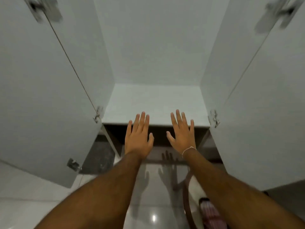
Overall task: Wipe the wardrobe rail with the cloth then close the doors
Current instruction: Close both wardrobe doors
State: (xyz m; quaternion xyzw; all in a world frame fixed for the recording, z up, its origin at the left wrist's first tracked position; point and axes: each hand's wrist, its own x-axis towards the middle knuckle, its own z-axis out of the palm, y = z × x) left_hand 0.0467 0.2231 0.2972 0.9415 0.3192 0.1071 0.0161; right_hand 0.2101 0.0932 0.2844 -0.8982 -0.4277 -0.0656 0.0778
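Note:
A white wardrobe stands in front of me with both doors swung wide, the left door (pixel 41 96) and the right door (pixel 264 104). Its white shelf (pixel 155 100) lies between them. My left hand (pixel 138 138) and my right hand (pixel 181 134) are stretched out side by side, palms down and fingers straight, in front of the shelf's front edge. Neither hand holds anything. No rail and no cloth show in this view.
Metal hinges sit on the doors' inner edges, at the lower left (pixel 97 114) and lower right (pixel 214 118). Below the shelf is a dark compartment (pixel 160 134). The glossy tiled floor (pixel 153 212) shows my hands' shadows. A pink striped object (pixel 209 212) lies on the floor at lower right.

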